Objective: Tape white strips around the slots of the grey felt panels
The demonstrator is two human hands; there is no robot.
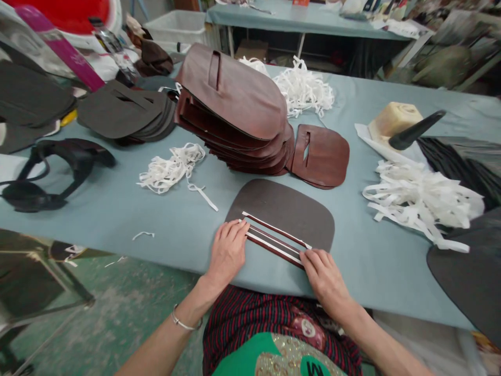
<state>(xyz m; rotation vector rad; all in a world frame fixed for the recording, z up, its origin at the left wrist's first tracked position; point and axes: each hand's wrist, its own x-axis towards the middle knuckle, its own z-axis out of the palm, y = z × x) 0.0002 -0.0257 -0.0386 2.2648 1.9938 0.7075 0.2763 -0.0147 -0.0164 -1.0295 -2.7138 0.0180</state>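
Note:
A dark grey panel with rounded corners (285, 203) lies flat near the table's front edge. A long slot runs across its near part, with a white strip (276, 228) along the far side and another along the near, brown-edged side. My left hand (230, 248) presses its bunched fingertips on the left end of the slotted edge. At the right end, my right hand (323, 274) has its fingers together on the same edge. Behind the panel stands a pile of brown leather pieces (238, 94), with a smaller slotted brown piece (326, 156) beside it.
White strip bundles lie at the left (172, 168), back (305, 86) and right (426, 201) of the blue table (164, 230). Black headphones (47, 177) and grey pieces (121, 112) are at the left. A yellowish block (391, 120) and a black-handled tool (417, 130) sit back right.

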